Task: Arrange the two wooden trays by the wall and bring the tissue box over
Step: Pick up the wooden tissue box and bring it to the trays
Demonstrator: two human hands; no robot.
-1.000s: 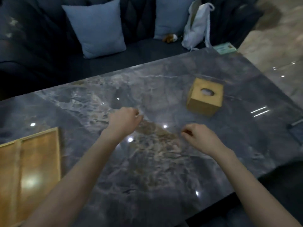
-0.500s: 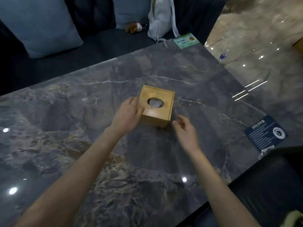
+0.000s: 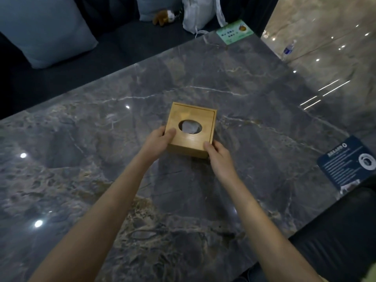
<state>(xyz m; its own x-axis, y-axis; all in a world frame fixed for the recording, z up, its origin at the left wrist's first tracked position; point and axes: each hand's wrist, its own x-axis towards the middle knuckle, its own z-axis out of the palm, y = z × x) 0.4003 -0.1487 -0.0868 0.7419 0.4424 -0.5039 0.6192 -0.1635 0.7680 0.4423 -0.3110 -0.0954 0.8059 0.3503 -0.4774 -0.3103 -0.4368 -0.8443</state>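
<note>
A square wooden tissue box (image 3: 193, 121) with an oval hole in its lid, white tissue showing inside, stands on the dark marble table (image 3: 101, 159) near the middle. My left hand (image 3: 157, 140) grips its near-left corner, thumb on the lid. My right hand (image 3: 218, 154) grips the near-right corner, thumb on the top edge. The two wooden trays are out of view.
A dark sofa with a blue cushion (image 3: 44, 31), a small plush toy (image 3: 164, 17) and a white bag (image 3: 198, 13) runs behind the table. A green card (image 3: 235, 31) lies at the far edge, a dark blue card (image 3: 350, 161) at the right edge. Glossy floor at right.
The view swung right, so the wooden tray at the left left the frame. Both hands moved to the tissue box and closed on its near corners.
</note>
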